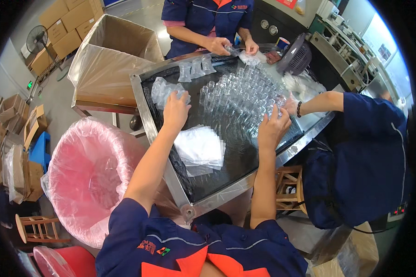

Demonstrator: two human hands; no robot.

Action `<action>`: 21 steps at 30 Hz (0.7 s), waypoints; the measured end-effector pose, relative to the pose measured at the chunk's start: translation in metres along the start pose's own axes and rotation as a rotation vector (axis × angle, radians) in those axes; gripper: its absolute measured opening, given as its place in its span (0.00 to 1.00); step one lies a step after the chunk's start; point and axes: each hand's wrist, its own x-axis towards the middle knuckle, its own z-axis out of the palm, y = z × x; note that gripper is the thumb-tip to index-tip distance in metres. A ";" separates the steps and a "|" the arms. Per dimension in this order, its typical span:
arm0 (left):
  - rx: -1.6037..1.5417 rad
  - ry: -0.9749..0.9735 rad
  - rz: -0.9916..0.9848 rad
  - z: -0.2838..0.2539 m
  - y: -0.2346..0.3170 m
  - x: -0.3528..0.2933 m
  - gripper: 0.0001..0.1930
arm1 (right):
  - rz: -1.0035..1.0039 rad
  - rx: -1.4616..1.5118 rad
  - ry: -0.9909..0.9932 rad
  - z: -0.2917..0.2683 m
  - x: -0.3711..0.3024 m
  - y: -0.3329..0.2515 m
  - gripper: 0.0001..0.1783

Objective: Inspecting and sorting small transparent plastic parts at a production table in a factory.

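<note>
"How far along are you?"
"Partway, I'd judge. At the far left of my tray (173, 179), clear packets (196, 69) lie in a row, and they look finished. But plenty of clear plastic pieces (245, 90) are loose across the middle and far right, and the sheaf of flat bags (198, 145) on the near left looks unused, so most seems left to do."
"Which way do the pieces point?"
"They sit in rough rows, rounded ends mostly to the far side, and each one's long axis runs more or less near to far. The shine keeps me from telling whether they stand upright or lean."
"And your hands?"
"My left hand (176, 111) is at the near right edge of a crumpled clear bundle (164, 91), fingers curved over it; I can't tell whether they grip. My right hand (273, 130) is at the near right end of the pieces, fingers partly spread. I can't tell if it pinches one. A co-worker's hand (290, 104) reaches in from the right, just beside it."
</note>
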 end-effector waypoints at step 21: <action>-0.605 -0.540 -0.198 -0.043 0.061 -0.075 0.15 | 0.540 1.379 -0.025 -0.053 -0.068 -0.017 0.15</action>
